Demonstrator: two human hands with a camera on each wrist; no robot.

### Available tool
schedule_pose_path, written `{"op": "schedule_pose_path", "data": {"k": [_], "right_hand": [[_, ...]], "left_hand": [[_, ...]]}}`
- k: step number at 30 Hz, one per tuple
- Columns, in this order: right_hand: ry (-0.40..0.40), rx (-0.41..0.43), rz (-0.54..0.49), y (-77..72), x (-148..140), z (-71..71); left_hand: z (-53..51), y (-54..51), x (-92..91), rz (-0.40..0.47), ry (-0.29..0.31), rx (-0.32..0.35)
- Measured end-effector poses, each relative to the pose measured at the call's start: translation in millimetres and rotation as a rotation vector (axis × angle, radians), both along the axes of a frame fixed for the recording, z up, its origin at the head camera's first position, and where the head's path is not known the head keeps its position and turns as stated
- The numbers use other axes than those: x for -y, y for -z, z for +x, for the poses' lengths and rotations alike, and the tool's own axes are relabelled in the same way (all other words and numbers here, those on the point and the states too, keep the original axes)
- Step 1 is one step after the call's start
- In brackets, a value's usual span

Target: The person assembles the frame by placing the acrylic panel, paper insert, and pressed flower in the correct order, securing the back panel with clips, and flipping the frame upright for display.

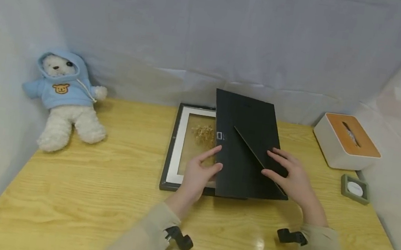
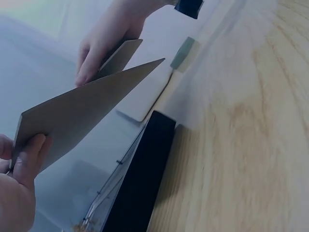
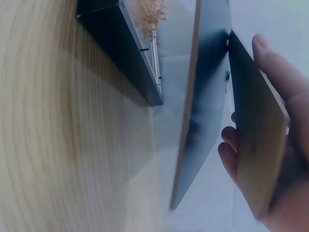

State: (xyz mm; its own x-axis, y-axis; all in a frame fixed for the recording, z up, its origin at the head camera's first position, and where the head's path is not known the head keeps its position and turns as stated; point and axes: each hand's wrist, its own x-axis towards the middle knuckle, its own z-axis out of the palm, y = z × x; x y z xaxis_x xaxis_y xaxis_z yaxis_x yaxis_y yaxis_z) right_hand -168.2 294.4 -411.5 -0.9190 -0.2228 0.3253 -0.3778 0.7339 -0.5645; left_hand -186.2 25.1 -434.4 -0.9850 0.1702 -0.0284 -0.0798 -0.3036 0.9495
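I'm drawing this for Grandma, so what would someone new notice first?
Probably the big flat black rectangular board, tilted mid-picture between the left fingers and right fingers, partly covering a black rectangular frame with a white inner border. Next, perhaps, the fluffy white toy in a light-blue hoodie, at the far left of the yellowish wooden table.

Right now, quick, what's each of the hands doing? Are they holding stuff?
Left hand: closed, pinching the edge of the black board.
Right hand: closed, holding the fold-out leg on that board's back.
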Motion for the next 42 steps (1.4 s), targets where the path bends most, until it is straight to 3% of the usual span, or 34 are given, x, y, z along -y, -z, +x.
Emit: {"op": "schedule_pose_path", "data": {"k": [4, 10, 17, 21, 26, 35, 42], "right_hand": [[0.0, 0.107, -0.06, -1.0, 3.2, 0.8], [0.019, 0.306, -0.192, 0.6, 4.2, 1.2], [0.016, 0.488, -0.513, 12.7, 12.9, -2.7], [0.048, 0.469, -0.618, 18.4, 23.2, -4.4], [0.15, 0.397, -0.635, 23.9, 39.9, -5.7], [0.2, 0.337, -0.835, 34.0, 64.0, -8.1], [0.256, 0.33, -0.908, 38.1, 76.1, -12.1]], "left_hand": [[-3.5, -3.2, 15.9, 0.013, -0.027, 0.005], [-5.8, -3.8, 37.1, 0.1, -0.031, -0.02], [-9.8, -2.5, 53.5, 0.109, -0.029, -0.008], [-12.9, -1.2, 61.5, 0.038, -0.036, 0.008], [-15.2, 0.2, 71.6, -0.062, -0.053, 0.025], [-17.2, 2.3, 88.9, -0.308, -0.102, -0.009], [-19.9, 7.3, 99.1, -0.458, -0.119, -0.053]]}}
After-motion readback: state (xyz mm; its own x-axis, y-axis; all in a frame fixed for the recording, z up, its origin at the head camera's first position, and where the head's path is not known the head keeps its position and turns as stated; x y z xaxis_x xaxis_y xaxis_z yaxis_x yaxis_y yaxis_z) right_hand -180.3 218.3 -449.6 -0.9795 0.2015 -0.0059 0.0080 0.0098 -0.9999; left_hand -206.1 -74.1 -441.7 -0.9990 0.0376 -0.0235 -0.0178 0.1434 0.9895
